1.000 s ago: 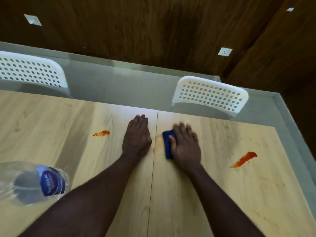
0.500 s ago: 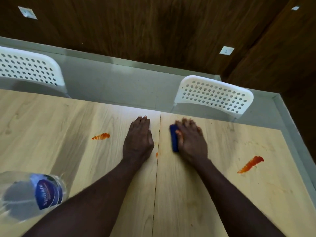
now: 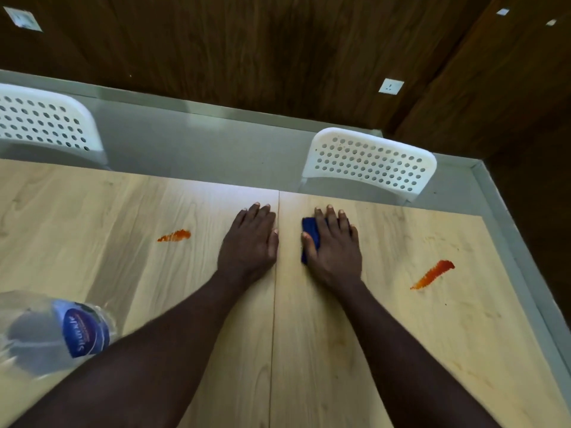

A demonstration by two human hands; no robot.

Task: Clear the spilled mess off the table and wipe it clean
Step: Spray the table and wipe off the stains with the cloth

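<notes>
From the head camera, the right hand (image 3: 335, 251) lies flat on a blue cloth (image 3: 310, 234), pressing it on the tabletop (image 3: 386, 335) to wipe. The left hand (image 3: 250, 242) rests open and empty, probably for support. Two orange smears (image 3: 432, 274) (image 3: 174, 235) remain on either side.
</notes>
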